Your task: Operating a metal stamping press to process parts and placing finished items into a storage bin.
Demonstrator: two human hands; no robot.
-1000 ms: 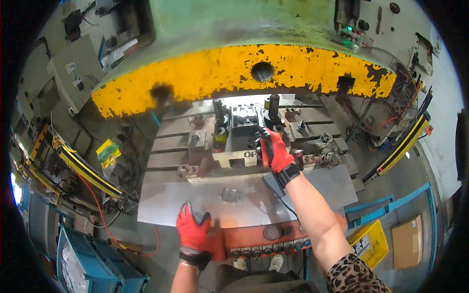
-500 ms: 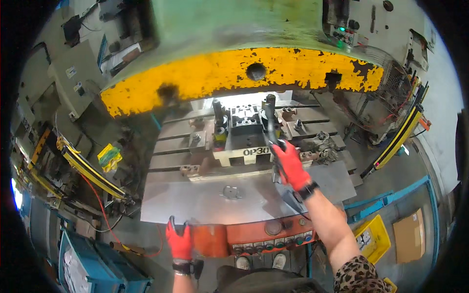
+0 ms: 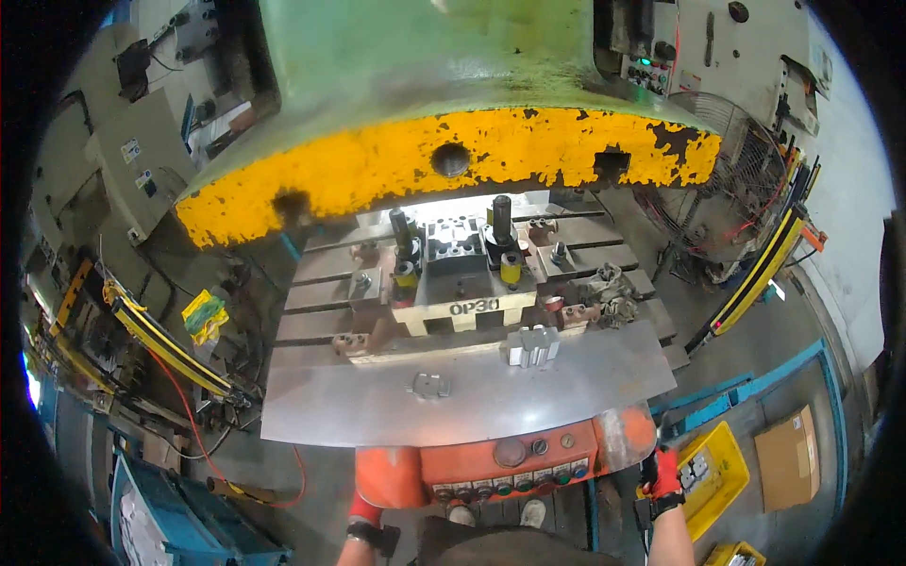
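My left hand [image 3: 365, 510], in a red glove, is at the left end of the orange control box [image 3: 510, 457]. The box hides its fingers. At the box's right end is my right hand [image 3: 664, 470], also red-gloved with dark fingers; whether it holds anything is unclear. Ahead, a die [image 3: 462, 307] with a pale front block and two dark upright posts sits on the press bed. A flat, plate-like metal piece [image 3: 429, 385] lies on the steel sheet [image 3: 330, 401] before it. Some shiny, folded metal parts [image 3: 533, 347] stand farther right on that sheet.
The press's yellow-edged green ram [image 3: 377, 160] hangs above the die. Yellow-black guard posts [image 3: 175, 344] flank the bed. A yellow bin [image 3: 727, 472] with metal parts and a cardboard sheet [image 3: 789, 462] are at right; a blue cart [image 3: 179, 509] is at left. Rags [image 3: 612, 292] lie on the bed.
My right hand has drawn back from the die, where it held a dark, long tool, to the control box's right end. My left hand has dropped from the sheet's edge to the box's left end.
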